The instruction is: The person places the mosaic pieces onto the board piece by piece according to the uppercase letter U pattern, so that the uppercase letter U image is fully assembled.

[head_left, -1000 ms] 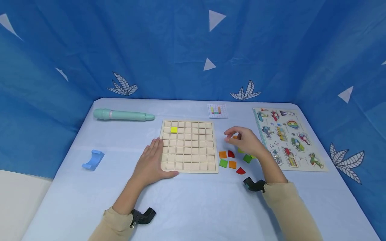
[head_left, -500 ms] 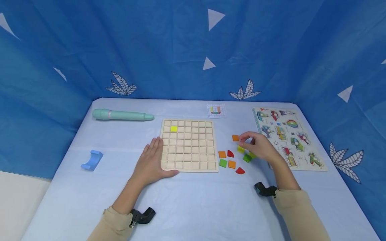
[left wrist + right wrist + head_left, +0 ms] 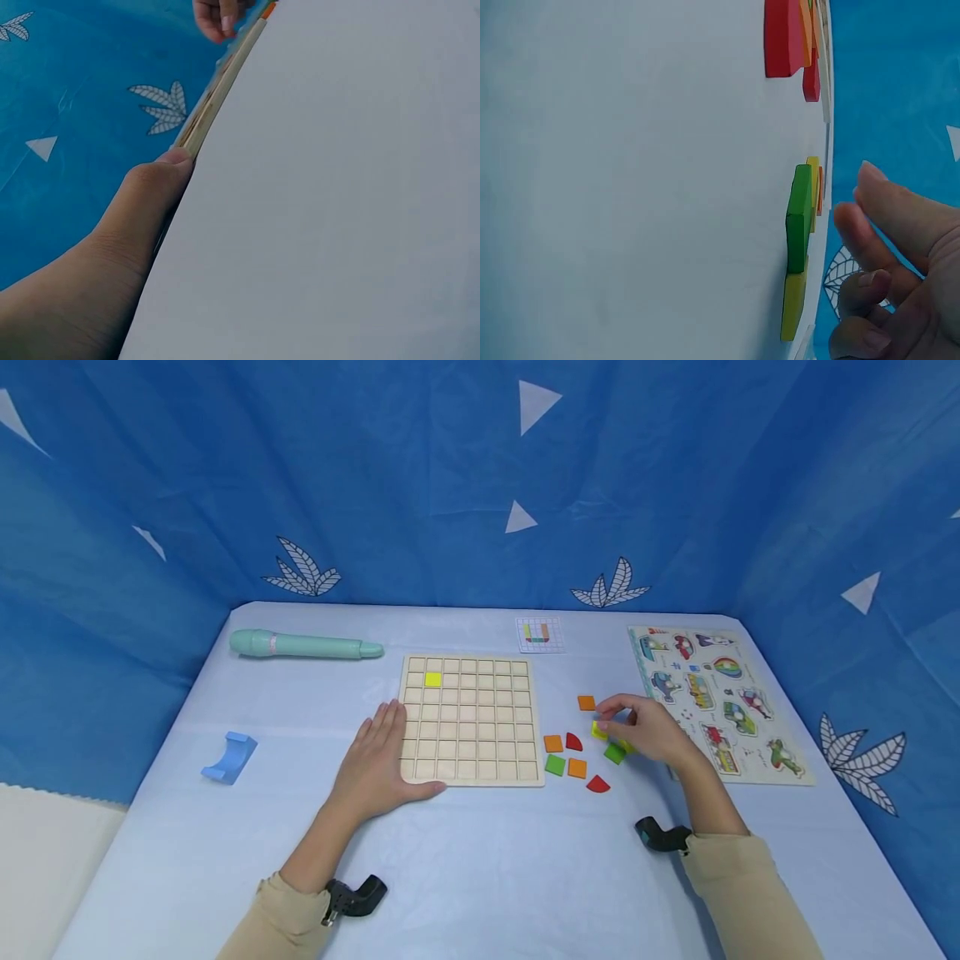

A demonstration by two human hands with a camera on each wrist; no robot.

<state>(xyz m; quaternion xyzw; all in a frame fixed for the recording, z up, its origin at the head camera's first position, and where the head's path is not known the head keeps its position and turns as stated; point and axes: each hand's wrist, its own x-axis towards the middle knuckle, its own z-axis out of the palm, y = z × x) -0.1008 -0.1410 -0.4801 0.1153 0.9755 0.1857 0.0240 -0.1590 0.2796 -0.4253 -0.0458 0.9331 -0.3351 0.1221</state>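
A square wooden grid board lies mid-table with one yellow tile in a cell near its upper left. My left hand rests against its left edge, fingers straight, the thumb along the near edge; the left wrist view shows that thumb on the rim. My right hand hovers over loose tiles, thumb and fingers bent toward a yellow tile, with nothing between them in the right wrist view. Close by lie a green tile and another yellow tile, partly covered by the hand in the head view.
Between board and right hand are orange tiles, red quarter-round pieces and a green tile. A pattern card lies behind, a picture puzzle board at right. A teal microphone-shaped object and blue curved piece sit left.
My right hand has moved right and slightly toward me, away from the board's side to over the yellow tiles, uncovering an orange tile. My left hand has stayed at the board.
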